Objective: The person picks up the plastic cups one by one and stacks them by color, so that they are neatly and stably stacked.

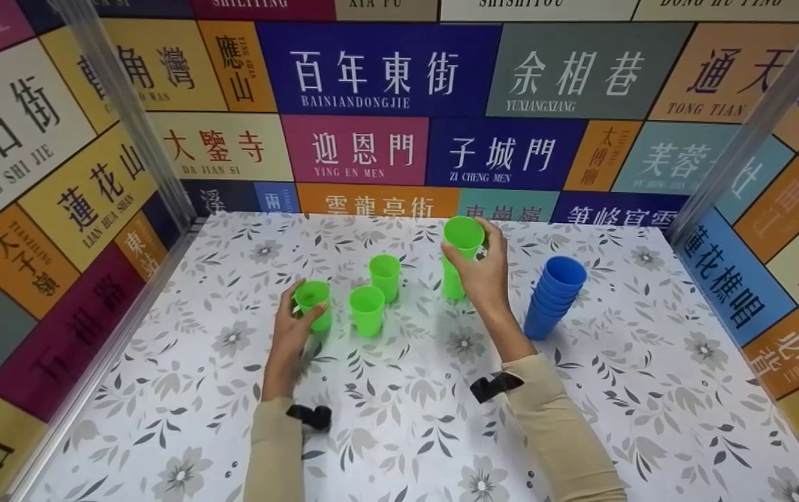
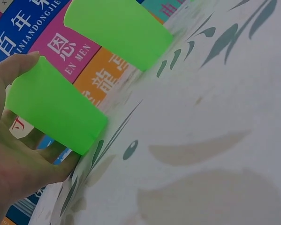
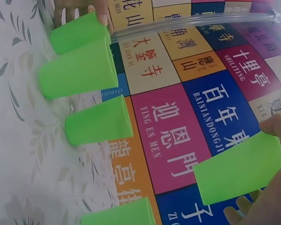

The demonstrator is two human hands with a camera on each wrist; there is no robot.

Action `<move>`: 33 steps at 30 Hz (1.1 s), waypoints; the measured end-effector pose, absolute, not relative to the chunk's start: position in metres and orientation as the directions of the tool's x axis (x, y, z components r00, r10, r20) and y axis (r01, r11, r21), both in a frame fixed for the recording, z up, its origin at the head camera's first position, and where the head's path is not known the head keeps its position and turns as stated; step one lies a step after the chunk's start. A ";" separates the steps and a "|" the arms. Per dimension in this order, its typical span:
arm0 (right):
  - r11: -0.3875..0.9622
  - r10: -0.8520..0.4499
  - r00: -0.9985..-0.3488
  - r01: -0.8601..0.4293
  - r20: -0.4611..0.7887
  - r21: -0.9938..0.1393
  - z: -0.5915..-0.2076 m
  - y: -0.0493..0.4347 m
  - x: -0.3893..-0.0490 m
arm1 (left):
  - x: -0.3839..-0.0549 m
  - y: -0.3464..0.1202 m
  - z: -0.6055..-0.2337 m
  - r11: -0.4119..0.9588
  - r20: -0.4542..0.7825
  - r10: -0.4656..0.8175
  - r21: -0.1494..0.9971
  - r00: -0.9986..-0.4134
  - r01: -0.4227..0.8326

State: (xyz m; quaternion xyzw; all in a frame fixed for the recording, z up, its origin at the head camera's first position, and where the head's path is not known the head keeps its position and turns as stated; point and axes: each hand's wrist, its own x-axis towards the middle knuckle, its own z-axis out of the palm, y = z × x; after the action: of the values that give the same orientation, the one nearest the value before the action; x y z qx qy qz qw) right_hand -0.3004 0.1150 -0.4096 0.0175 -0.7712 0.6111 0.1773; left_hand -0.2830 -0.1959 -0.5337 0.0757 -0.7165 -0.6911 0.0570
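My left hand (image 1: 293, 328) grips a green cup (image 1: 317, 317) at the left end of the group, thumb on its near side and fingers behind. That cup stands upright on the table, its base at the cloth in the left wrist view. My right hand (image 1: 484, 272) holds another green cup (image 1: 463, 233) in the air, thumb and fingers round it. Below the raised cup is a further green cup (image 1: 454, 284) on the table, partly hidden in the head view; only its upper part (image 3: 121, 214) shows in the right wrist view.
Two more green cups, a near one (image 1: 367, 312) and a farther one (image 1: 385, 277), stand upright between the hands. To the right of my right hand is a stack of blue cups (image 1: 554, 300). Lettered panels (image 1: 358, 150) wall the floral-covered table (image 1: 399, 432) at back and sides.
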 end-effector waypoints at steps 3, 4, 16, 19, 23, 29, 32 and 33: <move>0.236 0.128 -0.950 -0.249 0.284 -0.939 -0.405 0.107 -0.298 | -0.282 -0.195 -0.533 0.030 -0.029 -0.199 0.999 -0.980 -0.035; 0.235 0.104 -0.954 -0.250 0.280 -0.939 -0.404 0.105 -0.298 | -0.282 -0.195 -0.533 0.023 -0.031 -0.202 0.999 -0.979 -0.036; 0.227 -0.146 -0.954 -0.290 0.262 -0.930 -0.390 0.066 -0.299 | -0.282 -0.198 -0.534 0.022 -0.022 -0.142 0.999 -0.990 -0.025; 0.231 -0.171 -0.948 -0.302 0.267 -0.925 -0.389 0.054 -0.300 | -0.282 -0.198 -0.533 0.027 -0.017 -0.127 0.999 -0.992 -0.021; 0.249 -0.208 -0.943 -0.309 0.260 -0.918 -0.387 0.038 -0.298 | -0.282 -0.197 -0.533 0.006 -0.022 -0.120 1.000 -0.993 -0.023; 0.266 -0.276 -0.929 -0.320 0.246 -0.910 -0.388 0.017 -0.296 | -0.280 -0.197 -0.532 -0.007 -0.032 -0.121 0.999 -0.992 -0.032; 0.280 -0.309 -0.923 -0.319 0.230 -0.906 -0.391 0.007 -0.296 | -0.279 -0.198 -0.532 -0.010 -0.045 -0.126 0.999 -0.991 -0.044; 0.284 -0.322 -0.920 -0.319 0.223 -0.904 -0.392 0.004 -0.296 | -0.279 -0.198 -0.532 -0.010 -0.047 -0.128 0.999 -0.991 -0.046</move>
State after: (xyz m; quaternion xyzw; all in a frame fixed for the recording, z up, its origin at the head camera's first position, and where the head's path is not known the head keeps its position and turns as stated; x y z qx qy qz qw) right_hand -0.2961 0.0035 -0.3923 0.1998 -0.8012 0.5640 -0.0012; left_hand -0.2789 -0.1982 -0.5318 0.0619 -0.7029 -0.7080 0.0286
